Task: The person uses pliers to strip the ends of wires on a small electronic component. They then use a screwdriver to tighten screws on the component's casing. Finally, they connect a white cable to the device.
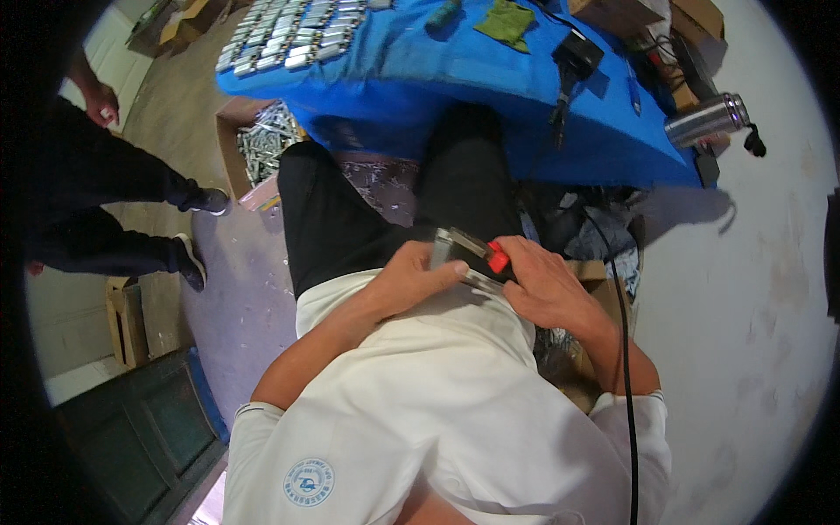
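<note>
Above my lap, my left hand (409,282) is closed around a silver metal piece (444,248), its thumb lying along the near side. Close by on the right, my right hand (544,284) grips a tool with a red part (498,257), its fingers curled over the far end. The tool's dark body sits between both hands, against the metal piece. Its exact kind is hard to make out, as my fingers cover much of it.
Rows of small silver metal parts (293,35) lie on the blue-covered table (411,66), with a green cloth (506,24), a black adapter (577,54) and a steel flask (704,121). A carton of metal pieces (229,149) stands below. Another person (105,206) stands left; a black cable (625,367) hangs right.
</note>
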The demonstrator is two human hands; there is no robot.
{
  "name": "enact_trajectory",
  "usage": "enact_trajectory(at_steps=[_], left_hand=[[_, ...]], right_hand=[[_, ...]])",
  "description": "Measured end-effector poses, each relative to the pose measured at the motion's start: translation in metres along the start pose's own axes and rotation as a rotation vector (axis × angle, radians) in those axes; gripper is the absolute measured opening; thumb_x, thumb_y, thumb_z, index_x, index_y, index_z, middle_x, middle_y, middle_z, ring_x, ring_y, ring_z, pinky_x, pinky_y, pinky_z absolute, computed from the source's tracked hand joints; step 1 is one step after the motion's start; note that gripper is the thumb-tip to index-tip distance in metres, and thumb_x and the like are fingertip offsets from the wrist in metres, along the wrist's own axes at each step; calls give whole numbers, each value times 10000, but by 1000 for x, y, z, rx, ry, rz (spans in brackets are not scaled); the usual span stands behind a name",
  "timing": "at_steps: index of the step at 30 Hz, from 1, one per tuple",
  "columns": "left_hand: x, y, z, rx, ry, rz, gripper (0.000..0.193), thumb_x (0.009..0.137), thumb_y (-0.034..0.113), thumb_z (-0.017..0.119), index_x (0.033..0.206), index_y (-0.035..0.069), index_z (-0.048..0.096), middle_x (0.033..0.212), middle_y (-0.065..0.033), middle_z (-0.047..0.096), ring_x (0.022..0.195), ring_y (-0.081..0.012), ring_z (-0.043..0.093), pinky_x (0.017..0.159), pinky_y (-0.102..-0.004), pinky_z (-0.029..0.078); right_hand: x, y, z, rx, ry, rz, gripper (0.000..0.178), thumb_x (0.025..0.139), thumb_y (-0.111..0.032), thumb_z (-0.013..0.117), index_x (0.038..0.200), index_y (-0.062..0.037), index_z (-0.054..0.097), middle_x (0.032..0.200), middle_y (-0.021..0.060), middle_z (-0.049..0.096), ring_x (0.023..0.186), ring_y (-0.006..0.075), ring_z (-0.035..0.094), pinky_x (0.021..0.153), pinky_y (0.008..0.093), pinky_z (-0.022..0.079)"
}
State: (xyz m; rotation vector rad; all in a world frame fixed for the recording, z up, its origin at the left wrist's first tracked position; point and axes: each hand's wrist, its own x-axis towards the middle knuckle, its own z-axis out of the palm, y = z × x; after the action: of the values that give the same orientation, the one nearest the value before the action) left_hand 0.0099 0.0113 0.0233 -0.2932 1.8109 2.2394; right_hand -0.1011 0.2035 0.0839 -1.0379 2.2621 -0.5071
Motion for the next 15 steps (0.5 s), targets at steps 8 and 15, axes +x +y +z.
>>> enact_trajectory(at_steps=[8, 15], left_hand=[[7, -14, -7, 85, 34, 22, 325, 926, 332, 604, 774, 45, 591, 681, 33, 488, 659, -60, 408, 570, -274, 351], [8, -18, -5, -97, 48, 80, 348, 949, 279, 590, 679, 97, 469, 643, 80, 388, 617, -44, 322, 521, -265, 281]], right_hand=[[-1, 1, 11, 813, 21, 170, 521, 717, -41, 556, 1232, 31, 512, 1055, 153, 581, 961, 247, 611, 737, 349, 520], [-5, -8, 54, 1532, 215, 176, 548, 698, 11, 577, 1240, 1, 503, 1007, 147, 601, 934, 250, 629, 569, 280, 541]])
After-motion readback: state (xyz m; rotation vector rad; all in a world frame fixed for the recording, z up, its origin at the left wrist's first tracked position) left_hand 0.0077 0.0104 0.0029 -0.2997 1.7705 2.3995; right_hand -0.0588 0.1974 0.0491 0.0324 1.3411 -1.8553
